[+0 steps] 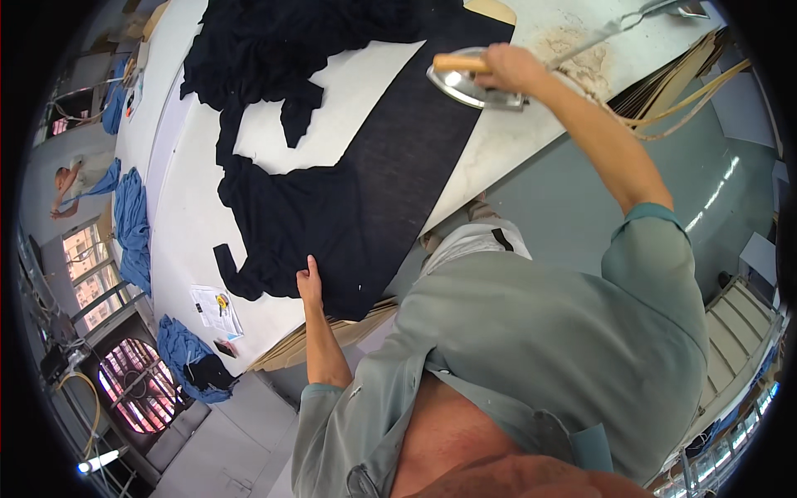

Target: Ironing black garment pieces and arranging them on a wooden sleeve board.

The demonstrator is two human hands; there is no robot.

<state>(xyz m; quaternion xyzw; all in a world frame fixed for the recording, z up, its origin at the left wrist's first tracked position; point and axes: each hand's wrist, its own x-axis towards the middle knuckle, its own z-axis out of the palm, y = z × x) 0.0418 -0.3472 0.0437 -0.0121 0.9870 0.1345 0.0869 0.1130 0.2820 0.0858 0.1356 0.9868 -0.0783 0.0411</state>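
Along the left edge of the white table (187, 216) you have blue clothes (133, 224) bunched, with a co-worker (68, 178) farther left. Nearer you, also on the left, lie some papers (207, 309). Next comes the dark garment (278, 207), spread at the near side of the table, its right part over a dark mat (419, 124). Your left hand (310, 286) rests at its near edge, thumb raised; the other fingers are mostly hidden, so I cannot tell whether they pinch the cloth or only press it. Farther off, a pile of dark clothes (307, 50) fills the far part of the table. To the right, your right hand (510, 70) is closed round the wooden handle of the iron (458, 81), over the mat's right edge and well apart from your left hand; whether its plate touches anything, I cannot tell. You seem to be at the pressing step, with the garment being laid straight. The next move would call for smoothing the cloth flat and clearing your left fingers before the iron crosses it. Writing on the papers is too small to read, and no brand or label is legible elsewhere.
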